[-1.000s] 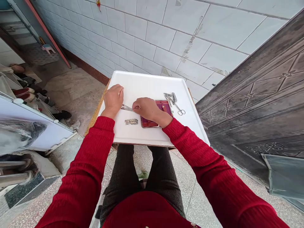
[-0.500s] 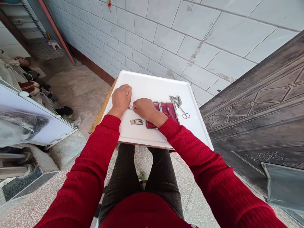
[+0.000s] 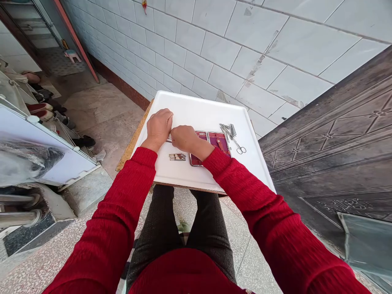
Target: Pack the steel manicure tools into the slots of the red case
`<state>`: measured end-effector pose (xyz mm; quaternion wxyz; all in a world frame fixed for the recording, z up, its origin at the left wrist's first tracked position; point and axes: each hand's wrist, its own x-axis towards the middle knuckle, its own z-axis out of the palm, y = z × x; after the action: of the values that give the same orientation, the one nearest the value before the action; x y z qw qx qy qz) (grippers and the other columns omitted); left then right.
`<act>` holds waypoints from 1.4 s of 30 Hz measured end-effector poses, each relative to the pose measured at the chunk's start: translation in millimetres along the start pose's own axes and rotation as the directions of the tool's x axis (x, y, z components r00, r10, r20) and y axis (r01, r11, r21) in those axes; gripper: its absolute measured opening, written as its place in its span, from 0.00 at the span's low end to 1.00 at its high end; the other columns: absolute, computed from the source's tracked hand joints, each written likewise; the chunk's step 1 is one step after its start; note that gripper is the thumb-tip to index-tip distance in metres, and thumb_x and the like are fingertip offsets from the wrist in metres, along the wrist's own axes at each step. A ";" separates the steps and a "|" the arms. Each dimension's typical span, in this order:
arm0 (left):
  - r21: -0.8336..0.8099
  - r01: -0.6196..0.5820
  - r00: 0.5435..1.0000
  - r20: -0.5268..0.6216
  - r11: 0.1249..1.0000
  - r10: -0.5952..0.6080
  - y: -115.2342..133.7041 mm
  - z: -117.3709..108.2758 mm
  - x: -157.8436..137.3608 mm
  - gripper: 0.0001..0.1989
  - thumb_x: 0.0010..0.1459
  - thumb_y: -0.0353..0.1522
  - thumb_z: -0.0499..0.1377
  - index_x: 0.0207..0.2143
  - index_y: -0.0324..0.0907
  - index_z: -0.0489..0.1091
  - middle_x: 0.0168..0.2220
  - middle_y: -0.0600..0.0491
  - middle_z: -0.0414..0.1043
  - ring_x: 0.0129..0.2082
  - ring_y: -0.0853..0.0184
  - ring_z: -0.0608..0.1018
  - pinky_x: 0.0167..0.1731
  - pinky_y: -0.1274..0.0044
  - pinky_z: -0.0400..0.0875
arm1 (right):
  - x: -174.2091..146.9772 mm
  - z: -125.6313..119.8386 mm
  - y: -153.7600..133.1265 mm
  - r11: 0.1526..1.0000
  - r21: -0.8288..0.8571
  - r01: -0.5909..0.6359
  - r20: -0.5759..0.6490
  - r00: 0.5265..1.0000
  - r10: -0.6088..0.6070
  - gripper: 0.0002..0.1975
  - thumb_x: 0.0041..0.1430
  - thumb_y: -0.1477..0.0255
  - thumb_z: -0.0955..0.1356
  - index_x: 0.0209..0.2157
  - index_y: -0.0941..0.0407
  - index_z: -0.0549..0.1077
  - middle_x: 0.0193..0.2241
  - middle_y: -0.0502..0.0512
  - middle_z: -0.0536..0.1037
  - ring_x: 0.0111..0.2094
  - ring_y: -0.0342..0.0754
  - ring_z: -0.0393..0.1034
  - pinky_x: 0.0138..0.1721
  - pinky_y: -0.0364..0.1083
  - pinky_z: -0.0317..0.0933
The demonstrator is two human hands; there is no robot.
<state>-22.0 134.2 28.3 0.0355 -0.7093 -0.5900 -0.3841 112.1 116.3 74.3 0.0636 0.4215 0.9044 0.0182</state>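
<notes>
My left hand [image 3: 159, 126] is closed, low over the left part of the white tabletop [image 3: 196, 110]. Against its right side, my right hand [image 3: 183, 138] is closed too, the two nearly touching. Thin metal shows beneath and between them, but what each one holds is hidden. A metal nail clipper [image 3: 177, 157] lies just nearer to me. Partly under my right forearm is an open dark red manicure case [image 3: 217, 139]. Several metal tools lie to its right, among them small scissors [image 3: 240, 150] and another nail clipper [image 3: 232, 130].
A white tiled wall [image 3: 202, 45] rises behind the table. Close on the right stands a dark patterned metal door [image 3: 330, 134]. To the left are a shelf with shoes [image 3: 43, 110] and a white panel [image 3: 43, 147].
My right hand has shifted slightly left, closer to my left hand. The whole view has moved a little; the case and loose tools lie as before.
</notes>
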 end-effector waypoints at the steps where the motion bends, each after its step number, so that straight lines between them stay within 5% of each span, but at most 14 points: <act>1: 0.001 0.002 1.000 -0.005 1.000 -0.002 -0.5 0.2 -0.2 0.14 0.71 0.31 0.50 0.38 0.45 0.75 0.45 0.49 0.80 0.44 0.58 0.78 0.45 0.66 0.70 | 0.4 -1.1 0.5 1.000 0.004 0.012 0.004 1.000 -0.012 0.15 0.66 0.79 0.66 0.48 0.62 0.82 0.46 0.73 0.84 0.49 0.64 0.79 0.46 0.52 0.68; 6: 0.011 -0.016 0.998 -0.058 1.000 0.016 -5.1 0.7 -0.4 0.14 0.71 0.32 0.50 0.41 0.45 0.76 0.47 0.49 0.81 0.47 0.58 0.79 0.46 0.67 0.71 | -3.2 -0.4 7.4 0.995 0.094 0.030 -0.011 1.000 -0.029 0.10 0.64 0.78 0.67 0.43 0.60 0.81 0.45 0.68 0.85 0.48 0.60 0.79 0.45 0.50 0.66; 10: 0.007 -0.004 0.997 -0.083 1.000 0.005 -8.0 -0.6 0.9 0.14 0.71 0.31 0.50 0.42 0.46 0.77 0.48 0.49 0.82 0.47 0.59 0.80 0.46 0.68 0.72 | -8.4 8.2 21.6 0.904 0.426 -0.026 -0.114 0.990 0.082 0.06 0.62 0.80 0.67 0.35 0.57 0.77 0.37 0.59 0.85 0.38 0.51 0.77 0.39 0.46 0.64; 15: -0.006 0.006 0.996 -0.085 1.000 -0.007 -9.4 0.8 2.9 0.15 0.70 0.31 0.50 0.43 0.44 0.78 0.48 0.49 0.83 0.48 0.59 0.81 0.48 0.68 0.73 | -17.6 23.6 46.0 0.395 0.918 -0.040 -0.065 0.966 0.250 0.08 0.61 0.80 0.67 0.29 0.55 0.69 0.19 0.46 0.74 0.19 0.41 0.64 0.25 0.41 0.58; 18: -0.002 -0.007 0.998 -0.068 1.000 0.006 -8.0 3.3 2.1 0.16 0.70 0.32 0.50 0.42 0.43 0.78 0.48 0.49 0.83 0.48 0.59 0.82 0.48 0.69 0.73 | -28.1 31.6 65.0 0.117 0.993 0.035 -0.071 0.944 0.322 0.06 0.57 0.78 0.70 0.35 0.55 0.71 0.19 0.44 0.76 0.17 0.39 0.62 0.20 0.40 0.55; 20: -0.005 -0.025 0.999 -0.039 1.000 0.025 -6.3 4.8 0.8 0.16 0.71 0.32 0.50 0.42 0.44 0.79 0.49 0.50 0.83 0.49 0.59 0.82 0.48 0.69 0.74 | -37.4 36.0 79.1 0.022 0.995 0.099 -0.101 0.930 0.355 0.15 0.53 0.78 0.72 0.44 0.56 0.72 0.21 0.44 0.79 0.18 0.40 0.65 0.19 0.39 0.57; 23: -0.011 -0.044 0.999 0.011 0.999 0.045 -4.6 6.8 -0.5 0.15 0.70 0.33 0.51 0.44 0.45 0.79 0.51 0.50 0.82 0.51 0.58 0.82 0.48 0.69 0.75 | -50.3 43.2 98.1 -0.013 0.991 0.131 -0.116 0.913 0.392 0.24 0.51 0.76 0.74 0.51 0.57 0.72 0.20 0.43 0.79 0.18 0.40 0.66 0.18 0.38 0.57; 42: -0.022 -0.050 0.997 0.058 0.998 0.052 -7.4 10.5 2.2 0.16 0.68 0.36 0.52 0.45 0.45 0.81 0.52 0.51 0.83 0.53 0.58 0.82 0.55 0.67 0.76 | -39.1 70.5 108.9 0.082 0.991 0.105 -0.132 0.844 0.520 0.14 0.56 0.79 0.71 0.45 0.56 0.75 0.21 0.41 0.77 0.19 0.40 0.71 0.23 0.39 0.67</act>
<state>-23.1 143.5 19.3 0.0207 -0.7355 -0.5685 -0.3680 228.9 155.1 17.7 -0.4506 0.4660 0.5942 -0.4761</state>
